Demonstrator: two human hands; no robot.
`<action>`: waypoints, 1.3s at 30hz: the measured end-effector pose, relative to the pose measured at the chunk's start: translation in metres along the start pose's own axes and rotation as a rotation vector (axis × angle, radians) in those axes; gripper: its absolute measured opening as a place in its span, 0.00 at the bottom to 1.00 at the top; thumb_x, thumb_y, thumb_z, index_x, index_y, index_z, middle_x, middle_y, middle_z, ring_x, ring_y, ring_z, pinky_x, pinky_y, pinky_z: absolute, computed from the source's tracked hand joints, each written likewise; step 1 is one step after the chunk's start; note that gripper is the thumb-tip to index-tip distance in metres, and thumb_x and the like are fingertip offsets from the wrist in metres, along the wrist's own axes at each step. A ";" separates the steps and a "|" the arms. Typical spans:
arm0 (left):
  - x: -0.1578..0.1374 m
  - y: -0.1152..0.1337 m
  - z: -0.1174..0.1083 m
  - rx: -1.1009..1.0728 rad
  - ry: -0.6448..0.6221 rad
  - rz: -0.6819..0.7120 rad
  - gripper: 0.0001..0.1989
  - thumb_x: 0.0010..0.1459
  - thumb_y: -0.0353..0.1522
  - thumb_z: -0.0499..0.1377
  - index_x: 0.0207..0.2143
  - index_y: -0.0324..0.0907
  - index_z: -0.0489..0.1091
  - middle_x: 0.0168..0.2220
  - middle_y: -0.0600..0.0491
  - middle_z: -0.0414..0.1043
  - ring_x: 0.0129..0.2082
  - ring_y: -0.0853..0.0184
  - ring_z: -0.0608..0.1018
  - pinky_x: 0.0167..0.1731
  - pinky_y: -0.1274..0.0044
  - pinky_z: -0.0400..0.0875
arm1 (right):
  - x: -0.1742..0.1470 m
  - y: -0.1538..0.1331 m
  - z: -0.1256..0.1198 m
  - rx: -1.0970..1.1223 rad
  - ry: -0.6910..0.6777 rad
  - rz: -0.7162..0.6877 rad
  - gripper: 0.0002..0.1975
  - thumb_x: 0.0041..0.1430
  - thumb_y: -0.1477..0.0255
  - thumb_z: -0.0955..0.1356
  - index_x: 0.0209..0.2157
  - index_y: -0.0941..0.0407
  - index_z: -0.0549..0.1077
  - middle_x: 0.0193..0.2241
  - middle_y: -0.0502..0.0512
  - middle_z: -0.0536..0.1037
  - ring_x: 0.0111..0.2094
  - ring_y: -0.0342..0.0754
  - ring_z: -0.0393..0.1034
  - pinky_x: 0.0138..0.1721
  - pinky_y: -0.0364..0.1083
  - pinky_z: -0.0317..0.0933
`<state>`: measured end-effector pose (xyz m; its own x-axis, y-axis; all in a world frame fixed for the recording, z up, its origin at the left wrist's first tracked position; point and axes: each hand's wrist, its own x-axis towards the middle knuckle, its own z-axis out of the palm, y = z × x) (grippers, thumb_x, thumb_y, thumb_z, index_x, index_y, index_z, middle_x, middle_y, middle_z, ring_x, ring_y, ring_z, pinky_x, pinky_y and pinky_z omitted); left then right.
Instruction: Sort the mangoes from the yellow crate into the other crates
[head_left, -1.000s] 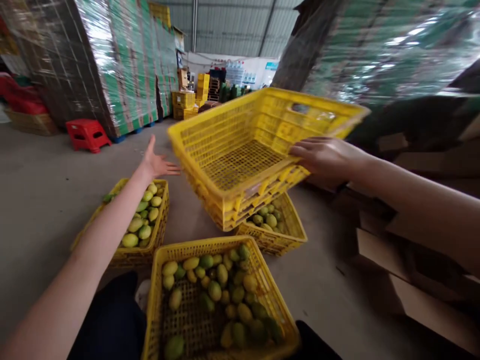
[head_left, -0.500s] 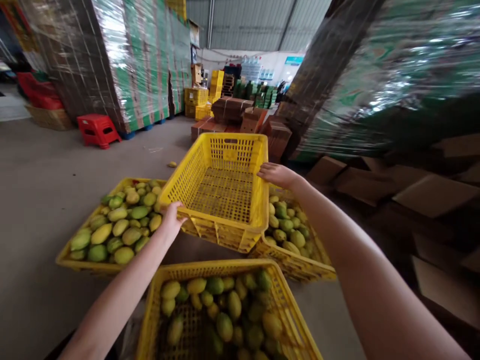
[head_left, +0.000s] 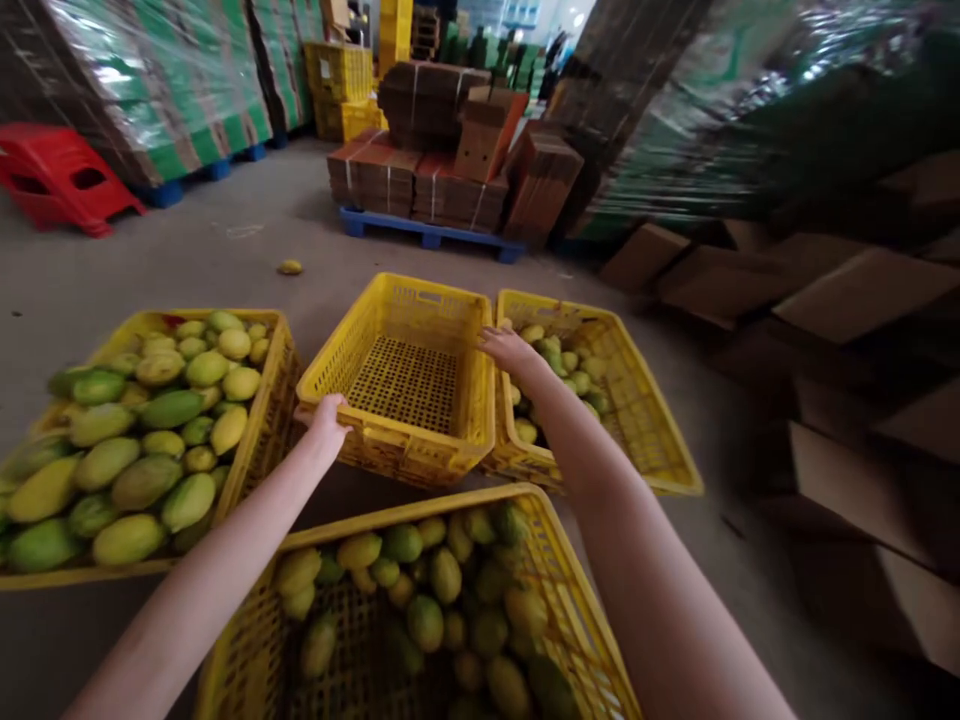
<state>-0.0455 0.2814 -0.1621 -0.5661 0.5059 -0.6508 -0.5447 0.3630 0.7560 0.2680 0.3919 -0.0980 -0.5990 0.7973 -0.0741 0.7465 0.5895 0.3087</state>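
Observation:
An empty yellow plastic crate (head_left: 416, 440) with slotted sides sits low between the fruit-filled crates. My left hand (head_left: 324, 425) grips its near left corner, fingers hooked at the rim. At the opposite side my right hand (head_left: 508, 348) lies over the right rim, its fingers closed on the edge. Directly in front of me stands a yellow crate (head_left: 547, 500) partly filled with green and yellow oval fruits (head_left: 426, 622). Past my right hand is another crate (head_left: 660, 420), with similar fruits in its left part.
A heaped fruit crate (head_left: 259, 440) stands at left. One loose fruit (head_left: 289, 267) lies on the floor. Flattened cartons (head_left: 457, 195) rest on a blue pallet (head_left: 431, 236) ahead. Brown boxes (head_left: 870, 300) crowd the right; a red stool (head_left: 64, 180) stands far left.
Both hands have lowered the empty crate from above the neighbouring crates into the space between them. The view has tilted down and come closer.

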 end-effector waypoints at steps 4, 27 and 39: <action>0.000 -0.014 0.005 0.020 0.086 0.007 0.29 0.38 0.18 0.53 0.41 0.52 0.51 0.48 0.59 0.66 0.38 0.70 0.75 0.32 0.76 0.74 | -0.045 -0.007 -0.035 0.011 0.061 0.097 0.16 0.62 0.84 0.60 0.45 0.61 0.75 0.46 0.66 0.79 0.46 0.52 0.71 0.47 0.49 0.63; -0.133 -0.087 -0.315 1.272 0.131 0.350 0.30 0.60 0.33 0.60 0.59 0.24 0.59 0.52 0.27 0.71 0.56 0.44 0.76 0.50 0.62 0.72 | -0.297 -0.199 0.008 0.505 -0.529 0.757 0.15 0.69 0.73 0.59 0.49 0.64 0.73 0.43 0.73 0.82 0.45 0.59 0.80 0.40 0.46 0.67; -0.112 -0.076 -0.258 1.593 0.007 0.479 0.14 0.69 0.29 0.47 0.49 0.33 0.69 0.41 0.36 0.81 0.44 0.55 0.83 0.38 0.73 0.72 | -0.339 -0.187 0.018 0.527 -0.518 0.833 0.15 0.67 0.74 0.61 0.41 0.64 0.79 0.42 0.71 0.83 0.45 0.58 0.80 0.37 0.43 0.66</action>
<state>-0.1004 -0.0042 -0.1645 -0.4892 0.7985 -0.3509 0.8012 0.5704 0.1808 0.3365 0.0139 -0.1479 0.2482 0.8546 -0.4562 0.9622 -0.2719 0.0142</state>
